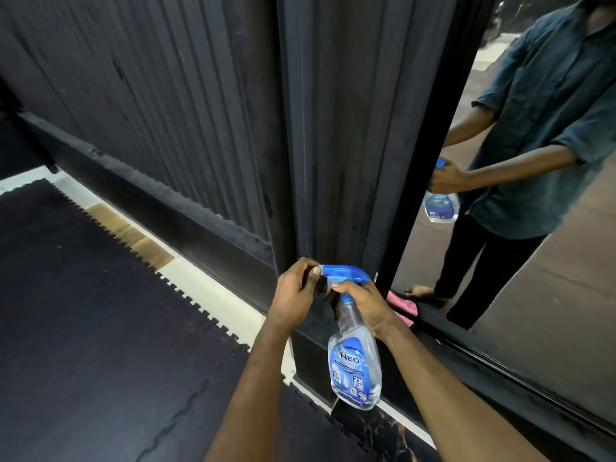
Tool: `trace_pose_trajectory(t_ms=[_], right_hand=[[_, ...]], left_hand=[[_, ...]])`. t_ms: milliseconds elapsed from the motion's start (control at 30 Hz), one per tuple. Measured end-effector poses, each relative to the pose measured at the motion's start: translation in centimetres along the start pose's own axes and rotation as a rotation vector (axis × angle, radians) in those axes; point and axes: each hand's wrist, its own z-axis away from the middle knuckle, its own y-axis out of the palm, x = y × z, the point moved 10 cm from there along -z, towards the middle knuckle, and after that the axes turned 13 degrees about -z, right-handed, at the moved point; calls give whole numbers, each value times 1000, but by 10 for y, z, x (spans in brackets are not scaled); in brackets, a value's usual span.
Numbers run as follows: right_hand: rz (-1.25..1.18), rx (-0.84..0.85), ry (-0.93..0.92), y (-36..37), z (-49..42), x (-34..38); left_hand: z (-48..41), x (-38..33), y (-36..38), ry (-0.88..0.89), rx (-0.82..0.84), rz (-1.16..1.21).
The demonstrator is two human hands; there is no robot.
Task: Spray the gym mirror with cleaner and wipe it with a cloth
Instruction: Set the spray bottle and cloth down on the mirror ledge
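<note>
Our right hand (361, 303) grips the neck of the clear plastic spray bottle (354, 365), held upright in the air before a dark ribbed pillar (350, 128); our left hand (295, 291) pinches the nozzle of its blue trigger head. Just right, a pink cloth (405, 310) lies crumpled at the foot of the black-framed mirror (550, 295). Toothed rubber floor mats (100, 311) spread left.

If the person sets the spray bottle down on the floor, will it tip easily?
Probably somewhat. The spray bottle is tall and narrow with a blue trigger head on top. Its clear body seems mostly empty, so it is likely light and easy to knock over.
</note>
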Motion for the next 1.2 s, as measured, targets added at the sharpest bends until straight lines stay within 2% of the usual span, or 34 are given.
trace_pose_trajectory(t_ms=[333, 467, 733, 1200], right_hand=[[-51, 0, 9, -1, 5, -6], [-51, -6, 7, -1, 5, -7], [103, 14, 16, -8, -7, -20], [203, 53, -34, -4, -6, -22]], left_hand=[[0, 6, 19, -28, 170, 70], [-2, 14, 27, -93, 212, 149], [-1, 29, 33, -247, 260, 253], [3, 31, 35, -341, 333, 231]])
